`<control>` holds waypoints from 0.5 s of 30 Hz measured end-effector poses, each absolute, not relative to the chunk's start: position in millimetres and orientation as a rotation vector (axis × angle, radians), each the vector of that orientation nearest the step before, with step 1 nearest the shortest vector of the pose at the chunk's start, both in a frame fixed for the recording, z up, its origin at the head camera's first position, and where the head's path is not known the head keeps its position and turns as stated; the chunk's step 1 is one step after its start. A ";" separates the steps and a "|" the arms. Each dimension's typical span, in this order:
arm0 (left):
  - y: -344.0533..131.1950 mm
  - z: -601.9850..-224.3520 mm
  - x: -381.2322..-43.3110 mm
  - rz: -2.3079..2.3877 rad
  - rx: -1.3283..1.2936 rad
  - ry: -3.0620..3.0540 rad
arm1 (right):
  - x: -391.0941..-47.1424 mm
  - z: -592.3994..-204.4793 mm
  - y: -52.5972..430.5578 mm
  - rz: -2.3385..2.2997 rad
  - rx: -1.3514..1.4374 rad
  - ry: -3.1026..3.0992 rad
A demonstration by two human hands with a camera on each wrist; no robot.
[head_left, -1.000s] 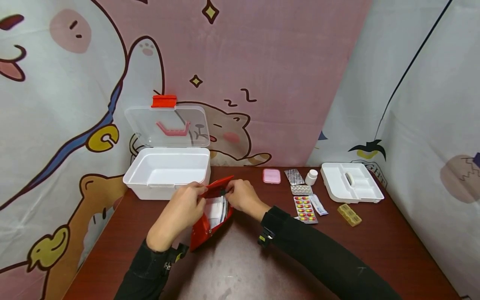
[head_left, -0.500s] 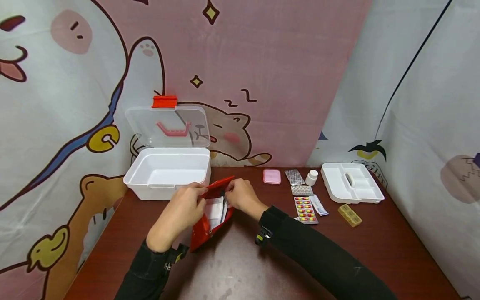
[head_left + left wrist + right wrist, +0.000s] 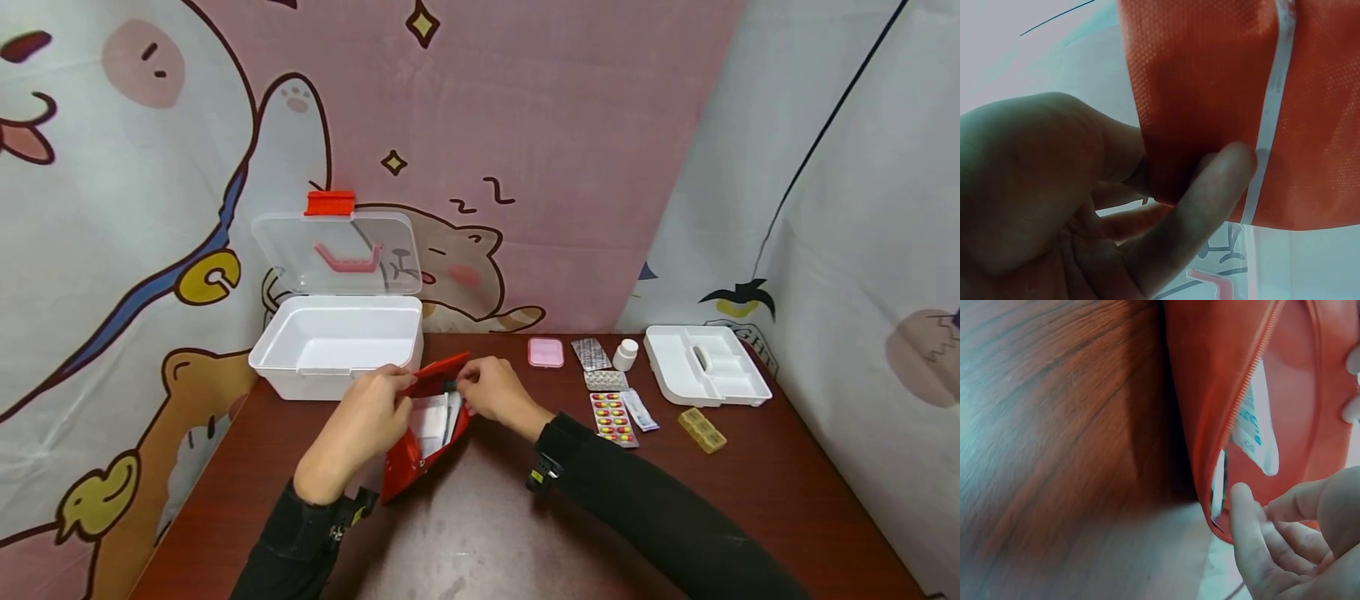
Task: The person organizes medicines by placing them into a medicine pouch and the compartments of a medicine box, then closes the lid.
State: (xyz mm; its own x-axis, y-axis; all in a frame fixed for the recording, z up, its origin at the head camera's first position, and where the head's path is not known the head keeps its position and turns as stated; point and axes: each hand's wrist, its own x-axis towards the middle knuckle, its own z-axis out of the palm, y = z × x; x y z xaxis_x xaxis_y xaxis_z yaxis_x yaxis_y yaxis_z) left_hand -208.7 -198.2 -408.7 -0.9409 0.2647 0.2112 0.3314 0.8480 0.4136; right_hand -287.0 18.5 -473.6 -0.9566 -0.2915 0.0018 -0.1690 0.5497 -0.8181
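Note:
A red zip pouch [image 3: 405, 462] stands open and tilted on the table, with white packets [image 3: 429, 423] and papers inside. My left hand [image 3: 369, 421] pinches its upper edge between thumb and fingers, holding up the red flap [image 3: 1204, 94]. My right hand [image 3: 497, 392] is bent at the far right end of the opening. In the right wrist view the zipper [image 3: 1254, 375] runs along the pouch's mouth, and a white packet with blue print [image 3: 1259, 434] sticks up inside. My right thumb and index finger come close together over the pouch's corner; I cannot tell whether they pinch anything.
Behind the pouch is a white box [image 3: 337, 371] with its clear lid raised. To the right are a pink case [image 3: 545, 352], blister packs [image 3: 613, 419], a white bottle [image 3: 625, 355], a small sachet [image 3: 639, 410], a white divided tray [image 3: 705, 367] and a yellow pill box [image 3: 702, 430].
My right hand has drawn back slightly to the right, showing more of the pouch's right edge and contents. My left hand keeps its grip in the same place.

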 end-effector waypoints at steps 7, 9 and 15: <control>-197.4 -408.1 -209.0 -0.694 -0.476 -2.876 | -281.3 -454.1 57.4 -1.461 -0.375 2.582; -197.2 -407.7 -209.0 -0.700 -0.472 -2.879 | -280.1 -450.5 72.1 -1.469 -0.365 2.586; -197.9 -408.3 -209.0 -0.697 -0.461 -2.890 | -276.9 -449.3 125.0 -1.378 -0.359 2.650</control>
State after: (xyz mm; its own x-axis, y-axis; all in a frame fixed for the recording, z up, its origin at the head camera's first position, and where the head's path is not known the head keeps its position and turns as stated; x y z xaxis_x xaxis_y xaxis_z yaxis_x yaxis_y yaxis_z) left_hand -209.0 -197.9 -408.3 -0.9443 0.2625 0.1983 0.3240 0.8464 0.4227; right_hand -276.9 125.0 -449.3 -0.9627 -0.2703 -0.0081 -0.1486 0.5539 -0.8192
